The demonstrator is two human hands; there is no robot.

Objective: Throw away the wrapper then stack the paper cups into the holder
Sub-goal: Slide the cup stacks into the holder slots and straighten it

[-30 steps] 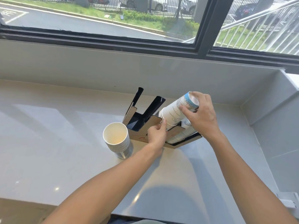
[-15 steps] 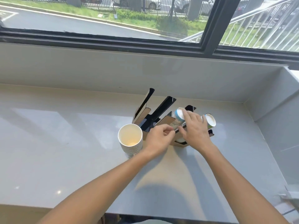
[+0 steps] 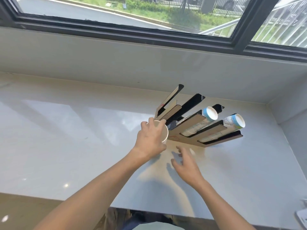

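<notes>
A black and brown slotted cup holder (image 3: 187, 130) lies on the white counter (image 3: 66, 138) near the back wall. Two stacks of paper cups rest in its right-hand slots: one with a blue-rimmed base (image 3: 210, 113) and one further right (image 3: 235, 122). The two left slots hold nothing. My left hand (image 3: 150, 138) grips a stack of white paper cups (image 3: 164, 135) from above, just left of the holder. My right hand (image 3: 186, 161) hovers over the counter in front of the holder, fingers spread, holding nothing. No wrapper is in view.
A grey wall and a dark-framed window (image 3: 149, 35) run behind the counter. A side wall (image 3: 290, 113) closes the right end. A white object (image 3: 304, 218) sits at the bottom right corner. The counter's front edge is near my body.
My right hand let go of the second cup stack, now lying in its slot, and drew back toward me. My left hand left the holder and took hold of the white cup stack.
</notes>
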